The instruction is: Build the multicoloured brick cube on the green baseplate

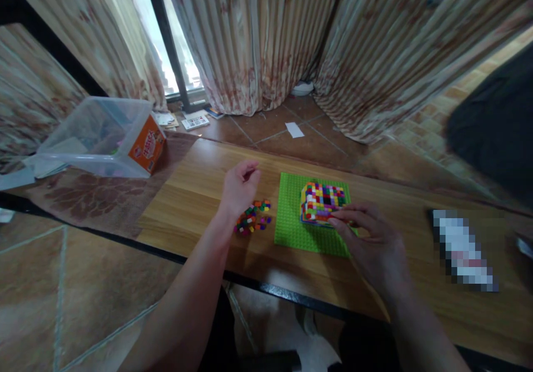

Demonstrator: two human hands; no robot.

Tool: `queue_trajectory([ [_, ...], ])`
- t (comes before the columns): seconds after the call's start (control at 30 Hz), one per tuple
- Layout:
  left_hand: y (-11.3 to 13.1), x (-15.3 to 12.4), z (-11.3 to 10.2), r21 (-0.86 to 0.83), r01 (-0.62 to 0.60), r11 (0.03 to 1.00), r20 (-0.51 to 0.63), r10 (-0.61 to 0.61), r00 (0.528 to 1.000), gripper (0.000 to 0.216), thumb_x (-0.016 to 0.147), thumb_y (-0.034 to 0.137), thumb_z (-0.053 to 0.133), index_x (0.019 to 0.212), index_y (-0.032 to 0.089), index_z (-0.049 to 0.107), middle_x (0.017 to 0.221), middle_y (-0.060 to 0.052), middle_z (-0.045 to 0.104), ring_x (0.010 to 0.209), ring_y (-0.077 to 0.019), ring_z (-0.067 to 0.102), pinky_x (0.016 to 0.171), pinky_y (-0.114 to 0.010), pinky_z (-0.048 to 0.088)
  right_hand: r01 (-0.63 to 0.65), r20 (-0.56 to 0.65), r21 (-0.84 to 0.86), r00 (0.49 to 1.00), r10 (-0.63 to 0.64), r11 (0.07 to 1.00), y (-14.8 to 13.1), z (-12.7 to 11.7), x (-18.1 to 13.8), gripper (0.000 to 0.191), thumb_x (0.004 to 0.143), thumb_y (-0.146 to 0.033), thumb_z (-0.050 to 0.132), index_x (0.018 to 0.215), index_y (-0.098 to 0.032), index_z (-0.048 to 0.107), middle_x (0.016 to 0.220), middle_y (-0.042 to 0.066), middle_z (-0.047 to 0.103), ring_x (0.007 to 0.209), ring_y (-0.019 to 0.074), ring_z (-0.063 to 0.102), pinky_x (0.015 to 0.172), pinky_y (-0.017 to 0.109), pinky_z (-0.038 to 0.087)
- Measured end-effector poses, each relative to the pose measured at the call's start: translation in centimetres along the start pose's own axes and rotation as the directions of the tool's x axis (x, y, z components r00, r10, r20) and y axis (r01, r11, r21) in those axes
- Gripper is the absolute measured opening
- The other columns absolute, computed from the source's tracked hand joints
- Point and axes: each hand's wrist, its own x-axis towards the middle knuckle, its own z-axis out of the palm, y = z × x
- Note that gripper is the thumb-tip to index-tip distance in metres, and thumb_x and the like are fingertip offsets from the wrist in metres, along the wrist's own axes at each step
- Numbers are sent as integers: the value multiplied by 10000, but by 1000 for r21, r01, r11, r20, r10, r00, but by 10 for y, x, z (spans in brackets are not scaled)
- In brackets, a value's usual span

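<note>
A small block building of many-coloured toy bricks stands on a green baseplate, with a dark gap in its top. At its near right edge, my right hand has thumb and forefinger pinched on what looks like a small toy brick, mostly hidden by the fingertips. My left hand is raised beyond a pile of loose toy bricks, its fingers curled in. Whatever may be inside those left fingers is hidden.
Wooden tabletop lies under everything. At the far left is a clear plastic bin with an orange label. A blurred-out flat item lies on the right. Curtains hang beyond, and papers lie on the tiled floor.
</note>
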Motion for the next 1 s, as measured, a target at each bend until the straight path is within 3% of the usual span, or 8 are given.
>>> queue_trajectory([
  [0.2,-1,1,5,-2,0,1000,5,0,1000,220,786,201,616,984,172,705,904,-60,739,824,-175,693,807,-337,571,38,22,-104,999,-36,994,12,-16,4,164,861,-397,667,870,-260,757,1009,51,657,954,217,641,814,387,543],
  [0.43,-2,1,6,7,-1,1000,31,1,1000,221,782,202,618,981,173,709,943,-63,742,874,-184,696,856,-352,560,-21,52,-123,998,27,992,21,-15,2,193,846,-424,667,845,-255,759,1023,57,655,974,235,640,831,412,535],
  [0.73,1,-1,5,66,-6,998,46,3,999,218,788,210,629,984,170,716,928,-70,747,858,-180,694,821,-327,558,-276,44,114,961,273,954,21,-7,2,228,774,-425,718,837,-207,738,1012,71,692,783,181,664,660,338,551],
  [0.9,1,-1,4,82,-5,997,53,1,999,217,794,210,626,988,165,713,935,-71,746,850,-173,690,823,-326,555,-478,141,299,878,458,826,23,-5,5,300,668,-419,795,819,-173,716,806,54,732,722,188,673,674,333,533],
  [1.0,1,-1,4,80,-3,997,74,-3,997,219,796,209,624,993,165,710,933,-70,744,846,-176,690,809,-327,554,-533,164,365,844,511,763,23,-5,8,315,607,-407,830,770,-167,707,749,36,719,700,175,654,676,320,506],
])
